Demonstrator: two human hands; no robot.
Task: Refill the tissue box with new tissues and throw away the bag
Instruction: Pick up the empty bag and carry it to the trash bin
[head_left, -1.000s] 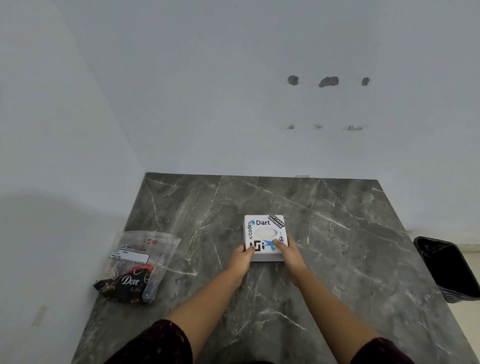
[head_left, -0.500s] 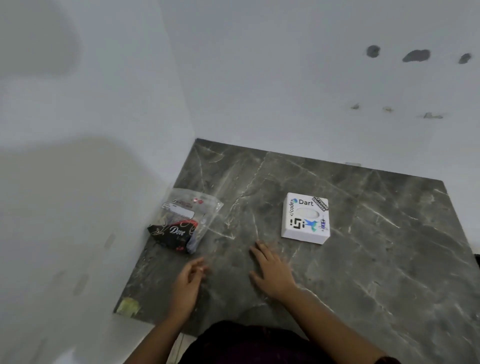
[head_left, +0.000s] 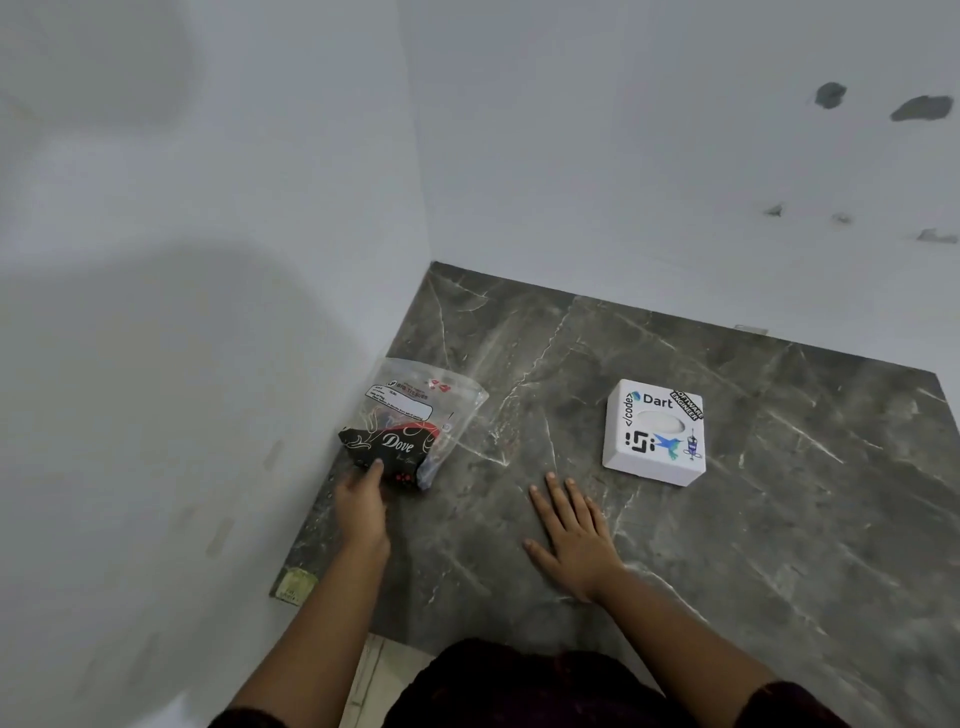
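A white square tissue box (head_left: 653, 433) with stickers and an oval slot on top sits on the dark marble table (head_left: 779, 519). A clear plastic bag (head_left: 415, 415) with a dark "Dove" pack inside lies at the table's left edge by the wall. My left hand (head_left: 361, 506) reaches to the bag's near end, its fingertips touching the dark pack; whether it grips is unclear. My right hand (head_left: 574, 530) lies flat on the table, fingers spread, a short way in front and left of the box.
White walls meet in a corner behind and left of the table. A small yellowish sticker (head_left: 295, 584) marks the table's near left corner. Pale floor (head_left: 363, 680) shows below the table's front edge.
Both hands let go of the box and drew back. The left hand then moved forward to touch the bag, while the right settled flat on the table. The view swung left.
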